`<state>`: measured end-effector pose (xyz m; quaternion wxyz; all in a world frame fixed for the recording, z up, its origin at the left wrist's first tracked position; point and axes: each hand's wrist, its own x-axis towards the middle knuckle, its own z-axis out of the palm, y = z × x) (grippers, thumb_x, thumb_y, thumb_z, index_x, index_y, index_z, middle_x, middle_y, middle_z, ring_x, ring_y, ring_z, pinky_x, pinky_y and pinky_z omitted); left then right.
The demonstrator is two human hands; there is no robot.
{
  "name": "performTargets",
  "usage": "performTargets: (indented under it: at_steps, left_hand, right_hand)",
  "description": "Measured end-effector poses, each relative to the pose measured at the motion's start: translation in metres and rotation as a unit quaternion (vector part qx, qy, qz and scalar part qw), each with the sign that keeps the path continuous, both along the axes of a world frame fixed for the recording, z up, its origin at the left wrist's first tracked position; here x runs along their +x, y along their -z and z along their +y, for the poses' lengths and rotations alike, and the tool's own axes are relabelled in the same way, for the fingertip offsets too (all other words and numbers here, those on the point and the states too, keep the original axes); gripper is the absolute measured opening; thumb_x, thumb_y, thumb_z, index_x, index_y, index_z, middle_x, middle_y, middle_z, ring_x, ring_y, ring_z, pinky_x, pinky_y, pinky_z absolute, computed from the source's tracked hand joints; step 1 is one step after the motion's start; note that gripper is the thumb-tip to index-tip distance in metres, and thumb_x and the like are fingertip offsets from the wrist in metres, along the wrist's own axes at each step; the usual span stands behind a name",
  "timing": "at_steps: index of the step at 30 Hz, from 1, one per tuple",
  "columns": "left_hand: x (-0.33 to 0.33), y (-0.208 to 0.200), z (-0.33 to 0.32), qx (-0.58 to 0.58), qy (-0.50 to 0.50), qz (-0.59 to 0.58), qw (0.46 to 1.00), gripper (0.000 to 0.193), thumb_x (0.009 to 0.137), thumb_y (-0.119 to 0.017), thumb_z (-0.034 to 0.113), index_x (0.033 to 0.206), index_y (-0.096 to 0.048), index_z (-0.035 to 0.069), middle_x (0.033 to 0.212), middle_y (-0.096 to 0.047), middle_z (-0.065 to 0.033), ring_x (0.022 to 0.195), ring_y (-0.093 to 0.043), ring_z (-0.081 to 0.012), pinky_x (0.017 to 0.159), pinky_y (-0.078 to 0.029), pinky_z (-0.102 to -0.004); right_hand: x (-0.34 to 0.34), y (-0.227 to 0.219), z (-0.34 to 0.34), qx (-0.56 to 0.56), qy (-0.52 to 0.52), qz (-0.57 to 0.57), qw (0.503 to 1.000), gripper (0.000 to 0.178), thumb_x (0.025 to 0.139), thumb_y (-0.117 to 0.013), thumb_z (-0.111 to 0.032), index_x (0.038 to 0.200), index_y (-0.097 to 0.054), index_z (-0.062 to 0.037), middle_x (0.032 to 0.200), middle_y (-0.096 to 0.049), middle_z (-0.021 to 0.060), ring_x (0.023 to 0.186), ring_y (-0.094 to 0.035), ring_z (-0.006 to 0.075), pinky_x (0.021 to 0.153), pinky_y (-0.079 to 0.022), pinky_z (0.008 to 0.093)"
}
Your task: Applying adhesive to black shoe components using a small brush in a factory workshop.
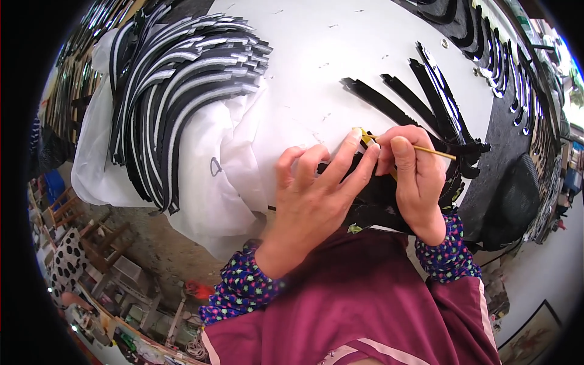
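Observation:
My right hand [418, 176] pinches a thin yellowish-brown stick [435, 151], whose near end points toward my left fingertips. My left hand [322, 185] has its fingers bent and its fingertips pressed on a narrow black strip with a yellow edge [364, 132], right by the stick's tip. The fingers partly hide that strip. Under and between both hands lie more dark pieces [383, 198], overlapping. Several long glossy black strips [392, 91] fan out past my right hand on the white tabletop [298, 79].
A large stack of curved black strips with white-grey bands [182, 85] lies on white sheeting [213, 158] at the left. Rows of curved black strips [502, 67] line the far right edge. A black mesh-like object [517, 194] sits at the right. Wooden stools [106, 240] stand at lower left.

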<state>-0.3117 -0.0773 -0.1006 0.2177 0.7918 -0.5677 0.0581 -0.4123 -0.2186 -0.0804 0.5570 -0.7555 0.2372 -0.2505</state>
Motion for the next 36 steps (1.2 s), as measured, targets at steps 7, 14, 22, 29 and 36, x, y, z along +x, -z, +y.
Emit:
performTargets:
  at_steps: [7, 14, 22, 29, 36]
  left_hand:
    - [-0.002, -0.002, 0.003, 0.003, -0.005, 0.01, 1.0, 0.038, 0.087, -0.067, 0.024, 0.125, -0.071, 0.027, 0.138, -0.06, 0.0069, 0.104, -0.049, -0.0172, 0.099, -0.037, -0.0402]
    - [-0.001, 0.003, 0.0, -0.017, -0.009, 0.011, 1.0, 0.038, 0.087, -0.061, 0.022, 0.124, -0.07, 0.023, 0.136, -0.061, 0.0045, 0.106, -0.05, -0.0175, 0.1, -0.037, -0.0419]
    - [0.003, -0.004, -0.002, -0.017, 0.01, 0.021, 1.0, 0.037, 0.086, -0.067, 0.022, 0.123, -0.071, 0.025, 0.138, -0.06, 0.0056, 0.1, -0.049, -0.0184, 0.096, -0.037, -0.0409]
    - [0.004, -0.004, 0.004, -0.039, 0.021, -0.002, 0.999, 0.031, 0.09, -0.066, 0.022, 0.121, -0.071, 0.022, 0.136, -0.061, 0.0039, 0.096, -0.05, -0.0191, 0.091, -0.039, -0.0421]
    - [0.005, -0.001, 0.003, -0.031, 0.014, -0.022, 0.999, 0.037, 0.088, -0.068, 0.024, 0.125, -0.07, 0.027, 0.137, -0.059, 0.0051, 0.101, -0.05, -0.0193, 0.094, -0.039, -0.0434]
  right_hand:
    - [0.003, 0.004, 0.005, -0.105, 0.005, 0.02, 0.994, 0.013, 0.105, -0.056, -0.006, 0.101, -0.063, 0.0037, 0.085, -0.065, 0.0086, 0.058, -0.057, 0.0112, 0.051, -0.046, 0.0248]
    - [0.005, 0.006, 0.003, -0.161, 0.006, 0.02, 0.987, 0.01, 0.103, -0.056, -0.003, 0.101, -0.063, 0.0035, 0.087, -0.065, 0.0097, 0.058, -0.057, 0.0125, 0.051, -0.047, 0.0257]
    - [0.004, 0.0, 0.0, -0.163, -0.005, 0.064, 0.984, 0.005, 0.1, -0.058, -0.001, 0.102, -0.063, 0.0012, 0.087, -0.064, 0.0133, 0.057, -0.06, 0.0194, 0.051, -0.049, 0.0308]
    - [0.002, 0.005, 0.004, -0.127, -0.027, 0.039, 0.991, 0.008, 0.096, -0.062, -0.001, 0.103, -0.064, 0.001, 0.09, -0.066, 0.0153, 0.072, -0.066, 0.0322, 0.063, -0.054, 0.038]
    - [-0.006, 0.003, 0.006, -0.168, 0.049, 0.064, 0.983, 0.01, 0.094, -0.065, 0.001, 0.104, -0.065, -0.0012, 0.087, -0.066, 0.0124, 0.068, -0.066, 0.0286, 0.062, -0.054, 0.0347]
